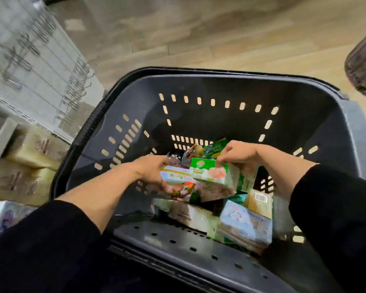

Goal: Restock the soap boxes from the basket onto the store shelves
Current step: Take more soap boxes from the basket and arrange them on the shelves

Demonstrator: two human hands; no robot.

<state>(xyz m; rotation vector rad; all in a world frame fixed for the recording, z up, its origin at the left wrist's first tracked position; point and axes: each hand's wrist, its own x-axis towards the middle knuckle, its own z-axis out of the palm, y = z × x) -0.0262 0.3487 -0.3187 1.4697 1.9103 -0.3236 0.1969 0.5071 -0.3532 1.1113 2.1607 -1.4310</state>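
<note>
A large dark grey plastic basket point(199, 85) fills the middle of the view, with several soap boxes piled in its bottom. Both my hands reach down into it. My left hand point(154, 171) grips a pale box with a cartoon monkey print point(179, 185). My right hand point(236, 154) grips a green and white soap box point(209, 173) from above, lifted slightly over the pile. Below lie a light blue box point(245, 224), a cream box with a barcode point(260, 201) and a pale box point(190, 214).
Store shelving stands at the left, with metal peg hooks point(72, 96) on a white back panel and cream-coloured packs point(28, 157) on a lower shelf. A dark woven object point(363, 66) sits at the right edge. Wood-look floor lies beyond the basket.
</note>
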